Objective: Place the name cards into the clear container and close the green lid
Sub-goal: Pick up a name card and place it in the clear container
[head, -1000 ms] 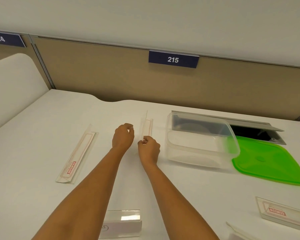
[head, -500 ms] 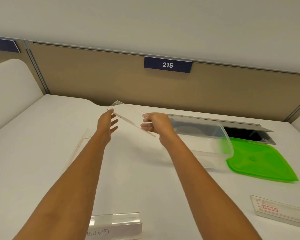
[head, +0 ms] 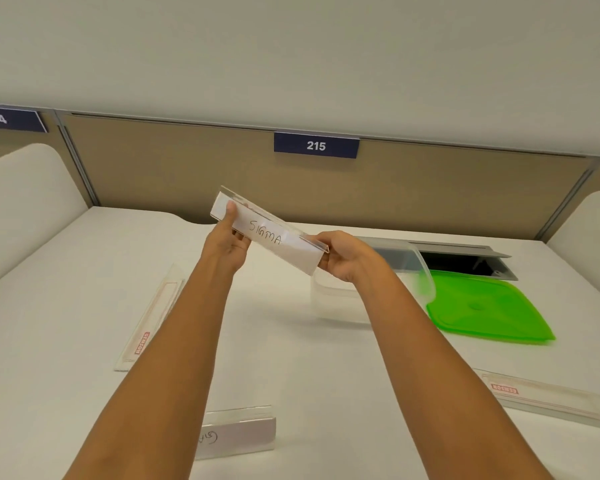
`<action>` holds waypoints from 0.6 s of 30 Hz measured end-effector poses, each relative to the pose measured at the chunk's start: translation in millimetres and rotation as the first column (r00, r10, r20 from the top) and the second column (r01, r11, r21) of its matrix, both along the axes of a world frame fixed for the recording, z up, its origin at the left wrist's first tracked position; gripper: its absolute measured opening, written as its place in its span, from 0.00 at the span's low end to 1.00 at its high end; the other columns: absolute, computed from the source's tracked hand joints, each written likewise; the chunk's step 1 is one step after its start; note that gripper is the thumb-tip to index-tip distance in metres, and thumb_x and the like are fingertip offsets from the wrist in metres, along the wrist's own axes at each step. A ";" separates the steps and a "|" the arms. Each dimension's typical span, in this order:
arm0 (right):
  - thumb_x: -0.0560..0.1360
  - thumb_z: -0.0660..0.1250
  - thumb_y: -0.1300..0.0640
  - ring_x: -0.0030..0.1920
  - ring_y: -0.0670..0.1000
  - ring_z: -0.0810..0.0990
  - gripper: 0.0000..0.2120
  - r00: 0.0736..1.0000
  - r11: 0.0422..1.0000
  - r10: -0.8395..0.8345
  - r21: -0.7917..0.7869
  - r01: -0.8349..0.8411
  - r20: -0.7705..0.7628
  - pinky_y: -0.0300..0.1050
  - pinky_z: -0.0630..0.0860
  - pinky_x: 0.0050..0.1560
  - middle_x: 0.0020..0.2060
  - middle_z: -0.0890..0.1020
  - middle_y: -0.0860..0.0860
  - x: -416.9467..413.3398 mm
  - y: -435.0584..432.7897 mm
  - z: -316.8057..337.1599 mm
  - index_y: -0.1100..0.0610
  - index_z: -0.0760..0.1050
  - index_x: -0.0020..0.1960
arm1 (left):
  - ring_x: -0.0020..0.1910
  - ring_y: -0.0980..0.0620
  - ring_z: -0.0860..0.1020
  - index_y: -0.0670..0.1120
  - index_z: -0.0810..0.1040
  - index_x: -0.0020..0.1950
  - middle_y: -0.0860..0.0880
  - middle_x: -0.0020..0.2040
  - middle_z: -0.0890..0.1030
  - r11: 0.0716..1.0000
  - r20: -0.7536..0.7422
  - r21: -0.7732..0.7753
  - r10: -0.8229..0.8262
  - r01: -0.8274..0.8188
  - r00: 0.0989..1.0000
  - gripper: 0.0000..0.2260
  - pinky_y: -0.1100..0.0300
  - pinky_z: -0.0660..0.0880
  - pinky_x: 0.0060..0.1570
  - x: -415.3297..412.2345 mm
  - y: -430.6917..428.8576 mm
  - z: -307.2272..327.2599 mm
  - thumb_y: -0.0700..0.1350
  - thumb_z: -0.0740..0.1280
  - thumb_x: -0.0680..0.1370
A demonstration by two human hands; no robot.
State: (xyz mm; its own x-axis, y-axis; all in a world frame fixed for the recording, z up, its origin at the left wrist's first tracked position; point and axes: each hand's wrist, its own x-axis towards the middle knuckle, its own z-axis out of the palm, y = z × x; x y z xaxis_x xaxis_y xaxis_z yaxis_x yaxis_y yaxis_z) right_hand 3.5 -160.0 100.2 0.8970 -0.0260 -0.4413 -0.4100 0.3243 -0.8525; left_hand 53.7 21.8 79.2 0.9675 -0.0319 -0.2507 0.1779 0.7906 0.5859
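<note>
A clear acrylic name card (head: pixel 271 233) marked "SIGMA" hangs tilted in the air above the white desk. My left hand (head: pixel 226 242) holds its far left end, thumb on the front face. My right hand (head: pixel 343 256) grips its lower right end. Just behind my right hand stands the clear container (head: pixel 416 268), partly hidden by that hand and forearm. The green lid (head: pixel 485 306) lies flat on the desk to the container's right. Other name cards lie on the desk: one at the left (head: pixel 153 313), one at the right (head: pixel 548 398), one standing near me (head: pixel 238 431).
A grey cable hatch (head: pixel 465 258) stands open behind the lid. A tan partition (head: pixel 187 168) with a "215" sign (head: pixel 316 145) closes the back of the desk. White curved dividers (head: pixel 25 202) flank the desk on both sides.
The card was picked up from the desk beside the container, lifted and turned so its written face shows. Both hands rose with it, one at each end.
</note>
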 end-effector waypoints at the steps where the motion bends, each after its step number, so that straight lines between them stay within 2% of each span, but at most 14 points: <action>1: 0.78 0.61 0.66 0.37 0.48 0.79 0.07 1.000 0.999 0.004 -0.040 -0.003 0.010 0.39 0.80 0.35 0.40 0.80 0.53 -1.9 -5.7 1.4 0.61 0.76 0.44 | 0.44 0.51 0.82 0.41 0.72 0.61 0.45 0.46 0.81 0.999 0.004 -0.033 0.016 -0.016 1.000 0.15 0.53 0.79 0.52 -5.1 -5.6 4.1 0.43 0.67 0.77; 2: 0.78 0.62 0.63 0.39 0.48 0.78 0.06 1.000 0.997 0.001 -0.079 0.001 0.027 0.41 0.80 0.39 0.42 0.79 0.52 -3.2 -11.2 2.3 0.59 0.76 0.44 | 0.43 0.51 0.82 0.41 0.71 0.62 0.45 0.45 0.81 0.997 0.005 -0.070 0.037 -0.037 0.999 0.15 0.53 0.79 0.51 -10.3 -11.5 7.7 0.42 0.67 0.77; 3: 0.78 0.63 0.59 0.41 0.48 0.77 0.06 0.999 0.992 0.001 -0.125 0.006 0.050 0.42 0.78 0.45 0.45 0.79 0.52 -5.3 -16.5 3.5 0.58 0.77 0.47 | 0.43 0.51 0.81 0.41 0.71 0.62 0.45 0.45 0.81 0.992 0.005 -0.112 0.061 -0.060 0.998 0.15 0.52 0.78 0.54 -14.9 -17.8 10.6 0.42 0.66 0.77; 5: 0.80 0.59 0.47 0.50 0.51 0.76 0.15 0.994 0.961 0.015 -0.275 0.016 0.111 0.46 0.74 0.57 0.53 0.78 0.51 -9.2 -28.1 3.8 0.56 0.78 0.56 | 0.42 0.50 0.80 0.41 0.69 0.64 0.44 0.44 0.80 0.975 0.004 -0.197 0.104 -0.101 0.995 0.16 0.50 0.75 0.61 -23.4 -31.1 15.2 0.41 0.65 0.78; 6: 0.79 0.57 0.43 0.55 0.52 0.75 0.19 0.986 0.939 0.030 -0.343 0.028 0.161 0.47 0.72 0.62 0.57 0.77 0.51 -11.5 -34.3 3.7 0.54 0.77 0.59 | 0.42 0.50 0.80 0.40 0.69 0.66 0.44 0.44 0.80 0.964 -0.001 -0.239 0.123 -0.120 0.992 0.18 0.50 0.75 0.61 -27.6 -38.2 17.4 0.41 0.65 0.78; 8: 0.78 0.54 0.39 0.61 0.53 0.74 0.24 0.954 0.917 0.089 -0.396 0.034 0.286 0.48 0.69 0.66 0.62 0.76 0.50 -18.0 -46.6 5.0 0.53 0.75 0.62 | 0.42 0.50 0.79 0.39 0.67 0.70 0.43 0.44 0.79 0.941 -0.019 -0.300 0.160 -0.158 0.987 0.20 0.51 0.74 0.61 -35.2 -53.1 20.7 0.41 0.64 0.78; 10: 0.78 0.55 0.38 0.63 0.52 0.74 0.25 0.912 0.901 0.166 -0.434 0.015 0.376 0.47 0.69 0.65 0.64 0.76 0.50 -24.3 -60.2 6.8 0.53 0.74 0.64 | 0.46 0.49 0.80 0.40 0.66 0.71 0.43 0.47 0.80 0.929 -0.030 -0.318 0.191 -0.191 0.981 0.21 0.51 0.72 0.64 -41.6 -68.5 23.7 0.41 0.63 0.79; 12: 0.76 0.59 0.39 0.64 0.49 0.73 0.23 0.882 0.837 0.264 -0.547 -0.009 0.390 0.43 0.70 0.58 0.64 0.76 0.47 -29.5 -74.2 10.2 0.51 0.74 0.65 | 0.56 0.48 0.79 0.41 0.67 0.71 0.44 0.55 0.80 0.929 -0.043 -0.293 0.224 -0.227 0.974 0.20 0.53 0.71 0.66 -46.6 -83.4 24.9 0.42 0.63 0.79; 13: 0.75 0.63 0.39 0.63 0.48 0.74 0.21 0.873 0.792 0.307 -0.610 -0.014 0.378 0.41 0.72 0.54 0.62 0.77 0.46 -31.2 -81.6 12.1 0.48 0.74 0.63 | 0.58 0.48 0.78 0.41 0.67 0.71 0.44 0.56 0.80 0.929 -0.043 -0.280 0.239 -0.242 0.970 0.20 0.55 0.71 0.65 -48.8 -91.0 25.0 0.43 0.63 0.79; 16: 0.71 0.70 0.44 0.56 0.49 0.79 0.21 0.859 0.682 0.381 -0.731 -0.011 0.342 0.38 0.76 0.49 0.57 0.81 0.47 -32.5 -104.2 16.7 0.47 0.76 0.62 | 0.52 0.51 0.78 0.42 0.67 0.71 0.49 0.45 0.80 0.934 -0.020 -0.244 0.265 -0.262 0.964 0.20 0.59 0.74 0.58 -54.8 -113.2 24.7 0.44 0.62 0.79; 18: 0.70 0.73 0.47 0.54 0.50 0.80 0.20 0.857 0.634 0.403 -0.773 -0.008 0.321 0.38 0.77 0.49 0.56 0.82 0.49 -30.5 -118.6 17.8 0.48 0.77 0.61 | 0.52 0.50 0.78 0.42 0.67 0.71 0.49 0.45 0.80 0.946 0.001 -0.198 0.263 -0.257 0.965 0.20 0.59 0.74 0.55 -57.0 -125.4 23.6 0.45 0.63 0.79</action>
